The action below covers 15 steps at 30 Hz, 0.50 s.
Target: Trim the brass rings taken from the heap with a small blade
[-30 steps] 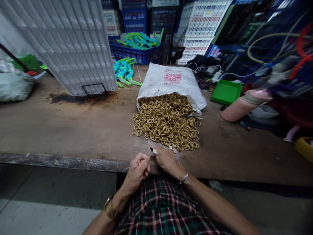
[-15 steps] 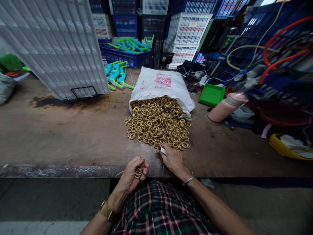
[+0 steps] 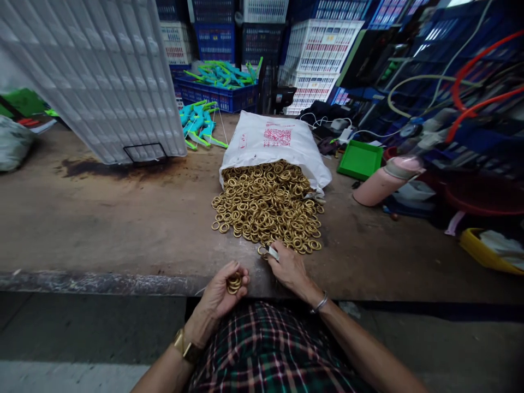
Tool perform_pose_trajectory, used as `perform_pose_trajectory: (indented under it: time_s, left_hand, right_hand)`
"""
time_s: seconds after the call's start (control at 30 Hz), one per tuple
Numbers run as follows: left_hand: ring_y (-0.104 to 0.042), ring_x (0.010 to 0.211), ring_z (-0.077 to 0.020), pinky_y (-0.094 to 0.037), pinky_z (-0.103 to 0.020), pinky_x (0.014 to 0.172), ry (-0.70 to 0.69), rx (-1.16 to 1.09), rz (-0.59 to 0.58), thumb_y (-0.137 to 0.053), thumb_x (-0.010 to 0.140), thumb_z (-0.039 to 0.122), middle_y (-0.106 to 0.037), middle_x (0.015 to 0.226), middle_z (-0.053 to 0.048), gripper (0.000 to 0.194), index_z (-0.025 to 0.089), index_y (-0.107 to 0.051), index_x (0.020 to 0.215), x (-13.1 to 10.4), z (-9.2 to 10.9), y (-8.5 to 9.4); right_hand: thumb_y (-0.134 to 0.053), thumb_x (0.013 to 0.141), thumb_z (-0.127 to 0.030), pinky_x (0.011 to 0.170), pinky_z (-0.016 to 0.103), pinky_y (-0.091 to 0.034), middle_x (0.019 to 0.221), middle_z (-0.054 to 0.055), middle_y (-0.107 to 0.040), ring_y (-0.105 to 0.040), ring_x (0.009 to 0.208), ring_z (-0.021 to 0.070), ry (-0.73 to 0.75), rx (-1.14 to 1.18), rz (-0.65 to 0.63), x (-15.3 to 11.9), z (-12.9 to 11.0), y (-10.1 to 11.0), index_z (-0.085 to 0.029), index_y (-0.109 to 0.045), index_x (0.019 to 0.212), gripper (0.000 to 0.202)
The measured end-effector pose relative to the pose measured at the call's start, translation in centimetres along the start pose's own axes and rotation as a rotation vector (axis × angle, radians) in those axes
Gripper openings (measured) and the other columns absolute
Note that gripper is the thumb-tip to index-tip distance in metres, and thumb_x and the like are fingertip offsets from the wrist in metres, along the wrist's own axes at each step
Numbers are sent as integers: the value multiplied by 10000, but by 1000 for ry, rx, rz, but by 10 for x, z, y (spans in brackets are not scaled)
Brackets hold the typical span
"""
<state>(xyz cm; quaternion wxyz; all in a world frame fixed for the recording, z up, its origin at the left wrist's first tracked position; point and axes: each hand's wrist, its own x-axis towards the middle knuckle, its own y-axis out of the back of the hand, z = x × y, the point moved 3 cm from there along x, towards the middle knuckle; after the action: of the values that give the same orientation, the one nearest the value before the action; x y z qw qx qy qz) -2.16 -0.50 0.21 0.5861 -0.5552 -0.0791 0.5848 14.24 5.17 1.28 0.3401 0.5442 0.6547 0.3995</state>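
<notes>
A worn brown workbench (image 3: pixel 102 218) fills the middle of the view, its near edge running across just in front of the person's plaid shirt (image 3: pixel 270 355). At far left on it a large white ribbed panel (image 3: pixel 102 76) leans, and stacked blue and white crates (image 3: pixel 262 33) stand beyond the far edge. Right of centre lies a white sack (image 3: pixel 278 142) on its side, mouth toward the near edge, with a heap of brass rings (image 3: pixel 266 204) spilling out of it onto the bench. To the right of the sack sit a green tray (image 3: pixel 360 159) and, nearer, a pink flask (image 3: pixel 385 183) lying tilted. The left hand (image 3: pixel 223 292) is at the bench's near edge, fingers curled around a small stack of rings (image 3: pixel 234 283). The right hand (image 3: pixel 289 267) rests at the near fringe of the heap, fingers closed on a small white-tipped tool (image 3: pixel 271 252) that touches a loose ring there.
</notes>
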Motion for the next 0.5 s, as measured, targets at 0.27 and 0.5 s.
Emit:
perform_pose_trajectory:
  time_s: [0.27,0.5]
  left_hand:
    - [-439,445,-69,-292,-153,375,-278,485,70,-680,652,325,-512,545,42,258,167,-569,823,0,8,-13]
    - [-571,701,-164,-442,-265,703,-668,942,86,-638,667,225,-669,785,-42,215,196,-702,870,-4,13,-20]
  right_hand:
    - [-486,657,-225,518,203,-294,585,-57,-445,-404,556,93,-105,636,-164,7,-21,4,-183,-489,665,43]
    - [-531,615,-282,345,172,-118,515,-115,-393,-194,332,17,-374,1195,-456,0,-31,-10,-197,-472,783,196]
